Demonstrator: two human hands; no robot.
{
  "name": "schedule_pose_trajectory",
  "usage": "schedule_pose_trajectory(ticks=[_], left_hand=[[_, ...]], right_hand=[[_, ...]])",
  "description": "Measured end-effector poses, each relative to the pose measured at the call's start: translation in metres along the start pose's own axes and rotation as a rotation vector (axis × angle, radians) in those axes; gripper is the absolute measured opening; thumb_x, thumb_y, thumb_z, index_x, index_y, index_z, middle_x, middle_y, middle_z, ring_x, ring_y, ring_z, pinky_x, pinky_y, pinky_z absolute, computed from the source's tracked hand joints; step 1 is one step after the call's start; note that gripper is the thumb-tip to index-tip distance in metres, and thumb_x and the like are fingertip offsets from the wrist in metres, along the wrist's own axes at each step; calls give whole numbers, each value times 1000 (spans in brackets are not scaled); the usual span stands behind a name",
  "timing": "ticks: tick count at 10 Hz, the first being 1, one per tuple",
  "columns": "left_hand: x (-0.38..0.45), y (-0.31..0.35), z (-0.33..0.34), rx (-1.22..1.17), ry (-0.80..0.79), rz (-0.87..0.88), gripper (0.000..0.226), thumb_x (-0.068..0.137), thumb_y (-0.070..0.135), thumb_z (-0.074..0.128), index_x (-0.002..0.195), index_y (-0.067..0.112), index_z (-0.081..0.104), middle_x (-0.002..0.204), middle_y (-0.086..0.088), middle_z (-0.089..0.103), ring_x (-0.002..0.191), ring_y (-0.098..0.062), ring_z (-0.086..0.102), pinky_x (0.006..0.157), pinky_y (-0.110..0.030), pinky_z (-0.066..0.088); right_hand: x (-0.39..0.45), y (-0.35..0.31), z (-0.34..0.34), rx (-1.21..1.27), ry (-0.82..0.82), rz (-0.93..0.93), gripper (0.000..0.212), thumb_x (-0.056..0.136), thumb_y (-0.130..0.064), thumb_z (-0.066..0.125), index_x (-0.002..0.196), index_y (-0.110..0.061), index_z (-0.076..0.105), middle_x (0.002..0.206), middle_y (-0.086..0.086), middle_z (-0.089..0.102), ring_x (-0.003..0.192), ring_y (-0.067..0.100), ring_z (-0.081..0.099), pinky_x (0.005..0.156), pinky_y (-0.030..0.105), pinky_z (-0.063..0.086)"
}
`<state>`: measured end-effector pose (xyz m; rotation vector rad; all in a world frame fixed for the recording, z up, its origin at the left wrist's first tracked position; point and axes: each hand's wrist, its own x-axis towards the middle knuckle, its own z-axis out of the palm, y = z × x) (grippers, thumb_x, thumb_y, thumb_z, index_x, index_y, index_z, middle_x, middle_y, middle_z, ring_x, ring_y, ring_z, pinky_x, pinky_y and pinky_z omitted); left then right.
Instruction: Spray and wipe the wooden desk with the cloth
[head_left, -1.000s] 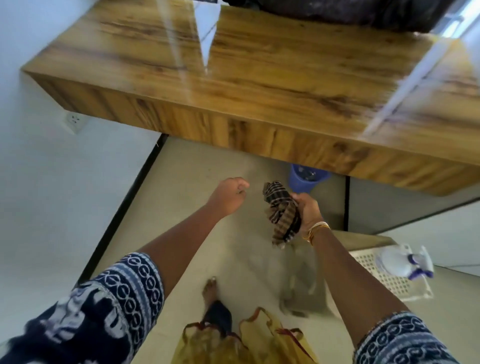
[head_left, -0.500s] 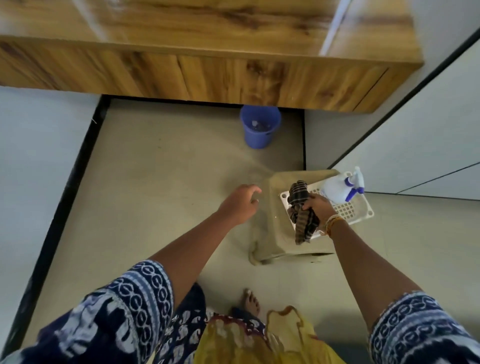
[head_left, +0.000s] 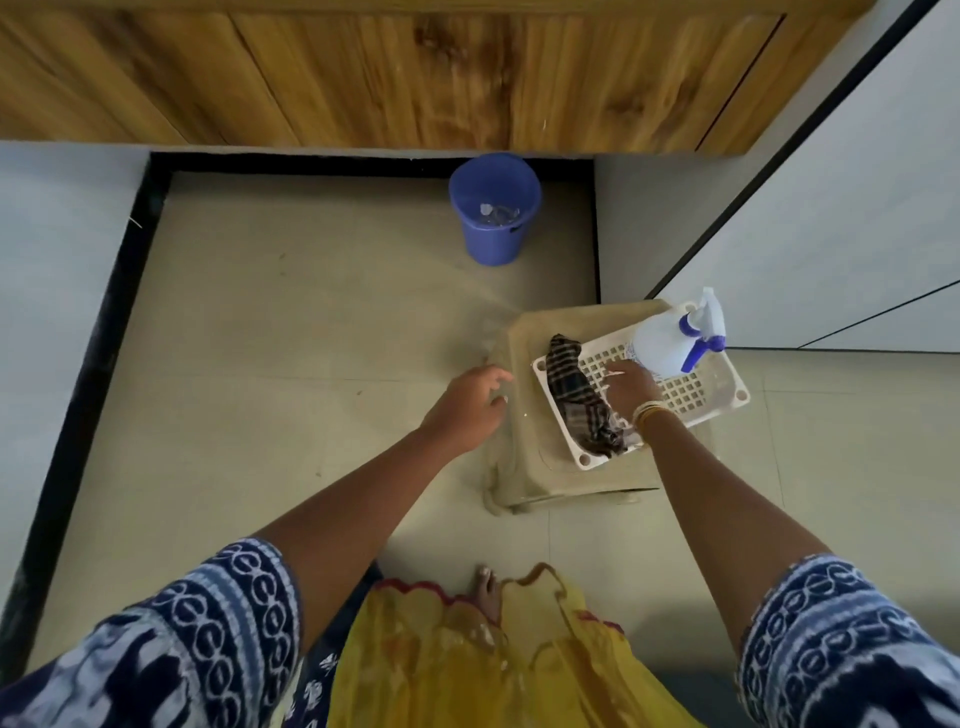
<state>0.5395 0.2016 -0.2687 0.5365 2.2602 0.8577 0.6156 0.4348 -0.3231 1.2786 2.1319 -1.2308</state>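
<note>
The dark checked cloth (head_left: 579, 397) lies bunched along the left side of a white perforated tray (head_left: 727, 410). A white spray bottle (head_left: 670, 343) with a blue trigger lies at the tray's far end. My right hand (head_left: 631, 389) hovers over the tray just right of the cloth, fingers stretched toward the bottle and holding nothing. My left hand (head_left: 467, 410) hangs relaxed and empty by the stool's left edge. Only the front panel of the wooden desk (head_left: 415, 78) shows, along the top of the view.
The tray sits on a low beige plastic stool (head_left: 524, 452) on the tiled floor. A blue bucket (head_left: 493, 213) stands under the desk. White walls with black skirting close in on the left and right. My foot and yellow garment are below.
My right hand carried the cloth down to the tray and let it go; the cloth now lies there. The view dropped from the desk top to the floor and stool.
</note>
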Motion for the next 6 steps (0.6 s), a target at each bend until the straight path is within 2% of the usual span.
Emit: schedule_pose_trajectory(ticks=[1,2,3,4,5,6], left_hand=[[2,-2,9,7,-25,0,35,93,12,53,127,16,58,126,-9,60,113,-19,58,87,-23,42],[2,-3,13,22,-37,-1,35,94,13,53,128,15,57,128,-9,60,116,-19,57,90,-27,45],[5,-3,12,36,-52,5,34,94,14,53,128,16,57,127,-8,60,116,-19,57,89,-26,44],[7,-6,9,31,-51,4,34,93,13,54,127,16,58,126,-9,60,115,-20,58,90,-28,46],[7,-11,-2,21,-47,-10,35,92,12,55,127,12,58,124,-11,61,113,-23,59,95,-31,47],[8,-9,-16,-1,-25,-49,35,92,12,55,127,12,59,123,-11,61,111,-24,59,93,-30,46]], right_hand=[[-16,12,20,-270,396,-275,46,85,1,54,129,-11,54,126,14,56,117,34,53,98,47,47],[-24,19,34,-450,359,-546,49,87,-7,57,135,-14,51,136,14,50,122,34,50,98,49,49],[-21,29,46,-704,106,-514,59,94,-21,53,150,-22,32,160,8,20,141,31,32,107,51,41],[-13,34,42,-607,18,-309,62,98,-27,45,154,-20,19,162,6,12,145,31,25,112,52,34],[-14,24,33,-622,-40,-169,65,98,-36,37,155,-21,10,163,2,10,147,29,19,114,53,29],[-19,7,25,-670,-5,-172,67,98,-34,40,155,-23,7,163,0,7,148,29,16,113,54,29]])
